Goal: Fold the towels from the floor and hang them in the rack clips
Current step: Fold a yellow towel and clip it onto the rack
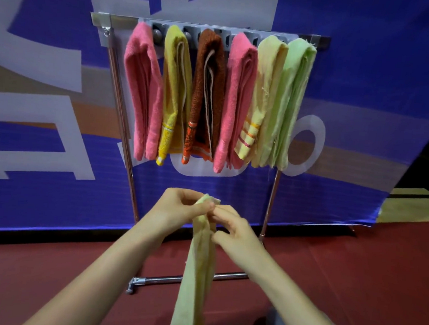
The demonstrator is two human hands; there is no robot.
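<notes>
towels hang folded, six in a row, from the rack point(125, 120) clips; below them i hold a pale yellow towel point(195, 275) hanging lengthwise over the red floor point(353, 273), my left hand point(179, 208) and right hand point(234, 232) fingers pinching its top.

text: none legible | banner point(62, 75): large white shapes, cropped, unreadable | towels: no labels seen
</notes>
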